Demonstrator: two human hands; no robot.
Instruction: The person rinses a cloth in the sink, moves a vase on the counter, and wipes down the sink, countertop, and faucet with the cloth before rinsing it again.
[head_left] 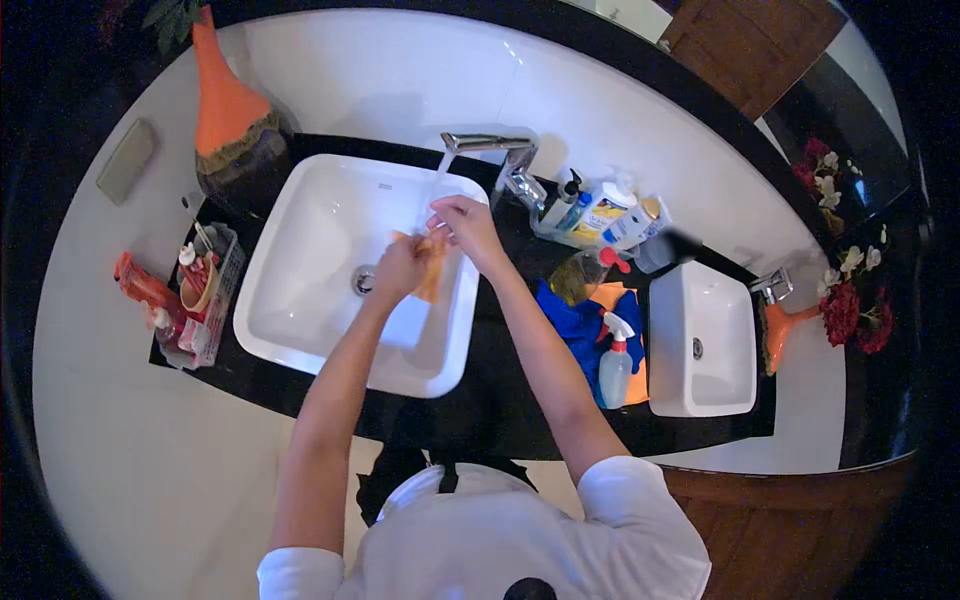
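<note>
Over the large white sink (262, 290), both my hands are on an orange cloth (430, 275) that hangs down toward the basin. My left hand (402, 268) is closed around the cloth's left side. Close by on the right, my right hand (466, 228) has its fingers bent in at the cloth's upper edge; its fingertips are partly hidden. A thin stream of water falls from the chrome faucet (490, 143) just behind my hands. The round drain (364, 280) shows to the left of my left hand.
Right of the sink are a spray bottle (616, 370), a blue cloth (570, 325), a bottle with a red nozzle (578, 278), a tray of bottles (600, 218) and a smaller sink (668, 385). A basket (215, 325) and an orange-necked vase (225, 110) stand left.
</note>
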